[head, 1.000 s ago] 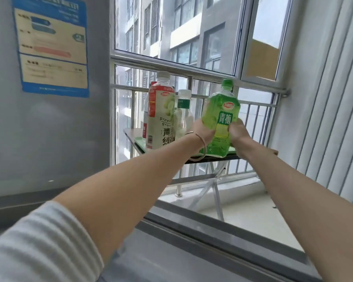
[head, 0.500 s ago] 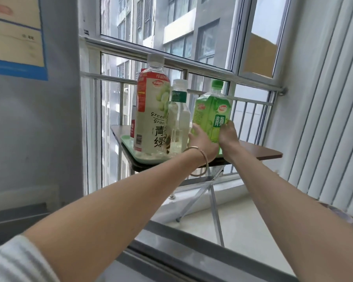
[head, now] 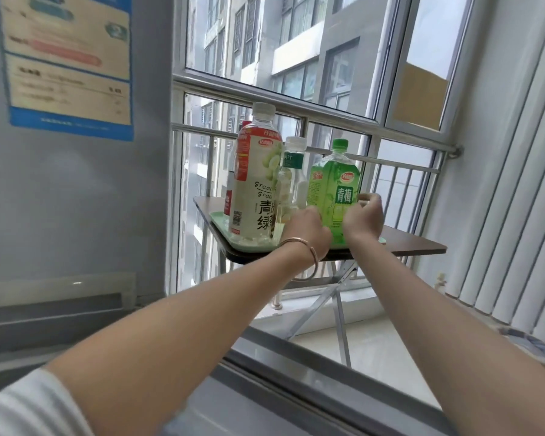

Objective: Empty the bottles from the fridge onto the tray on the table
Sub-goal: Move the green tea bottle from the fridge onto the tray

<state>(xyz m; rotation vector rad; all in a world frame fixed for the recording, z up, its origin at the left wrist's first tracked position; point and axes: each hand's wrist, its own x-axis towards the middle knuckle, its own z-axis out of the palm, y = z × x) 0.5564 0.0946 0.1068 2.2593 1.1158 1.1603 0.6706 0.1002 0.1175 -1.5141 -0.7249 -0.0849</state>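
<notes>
We see the green bottle (head: 334,196) upright at the right end of the pale green tray (head: 224,229) on the brown table (head: 416,243). The tall white-labelled bottle (head: 255,190) and the small clear bottle (head: 291,180) stand upright to its left.

On 1 green tray (head: 224,226) stand 4 bottles — 1 tall white-labelled bottle (head: 255,190), 1 small clear bottle (head: 291,177), 1 green bottle (head: 334,187), 1 red-labelled bottle (head: 228,202) mostly hidden behind — beside 2 hands, left hand (head: 309,231) and right hand (head: 364,220).

Bottles (head: 255,190) on tray (head: 221,222), on table (head: 416,243)
</notes>
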